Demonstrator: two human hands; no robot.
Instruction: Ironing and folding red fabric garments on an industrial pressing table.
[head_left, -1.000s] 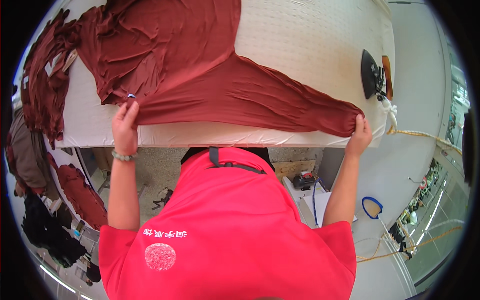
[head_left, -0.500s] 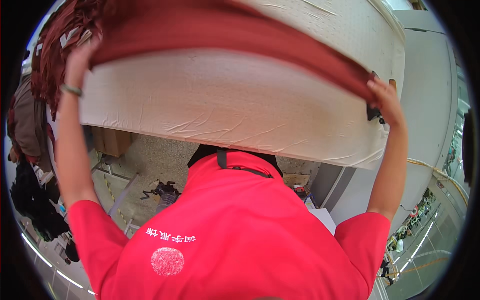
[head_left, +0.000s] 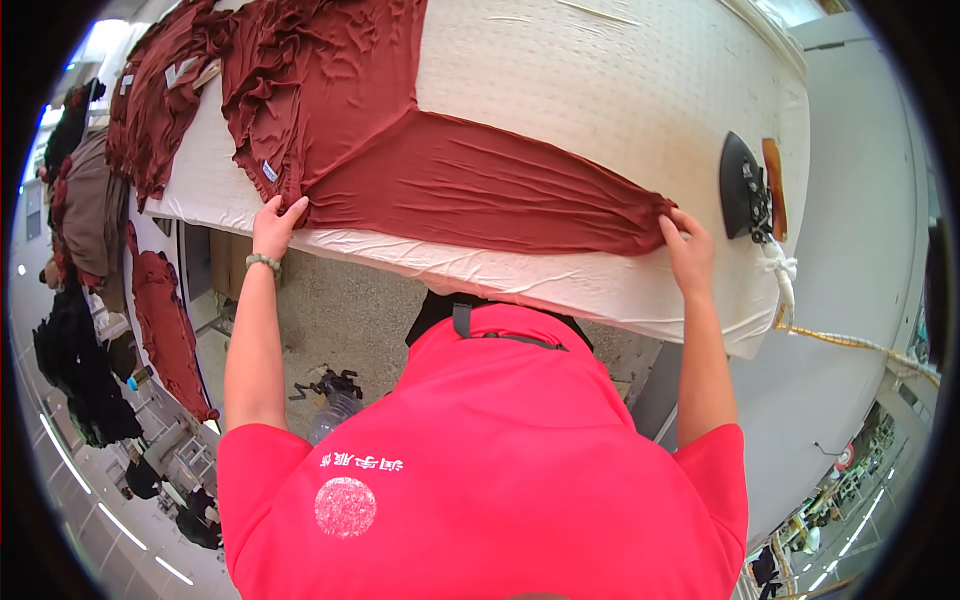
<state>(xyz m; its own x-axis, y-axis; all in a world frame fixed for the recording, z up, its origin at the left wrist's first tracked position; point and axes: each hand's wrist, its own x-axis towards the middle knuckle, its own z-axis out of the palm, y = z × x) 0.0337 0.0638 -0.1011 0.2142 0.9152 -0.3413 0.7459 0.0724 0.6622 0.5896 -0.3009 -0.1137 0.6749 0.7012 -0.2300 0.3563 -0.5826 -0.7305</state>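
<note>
A dark red garment (head_left: 345, 90) lies on the padded, cream-covered table (head_left: 560, 70), with a small pale label near its gathered edge. Its long sleeve (head_left: 480, 185) stretches to the right along the near side of the table, lightly creased. My left hand (head_left: 275, 225) pinches the garment's edge by the label, at the sleeve's upper end. At the bunched cuff, my right hand (head_left: 688, 245) has its fingers closed on the cloth. To the right of that hand, apart from it, rests a dark iron (head_left: 742, 185) with a brown handle.
More dark red clothing (head_left: 165, 105) is heaped at the table's far left. Brown and black garments (head_left: 85, 215) hang beyond the left end. A white-wrapped hose (head_left: 783, 280) runs from the iron off the right edge. A pale grey panel (head_left: 850, 200) stands beyond.
The red cloth, held up and blurred in the air before, now lies spread on the table. Both hands have come down nearer to me and closer together. The iron is now uncovered.
</note>
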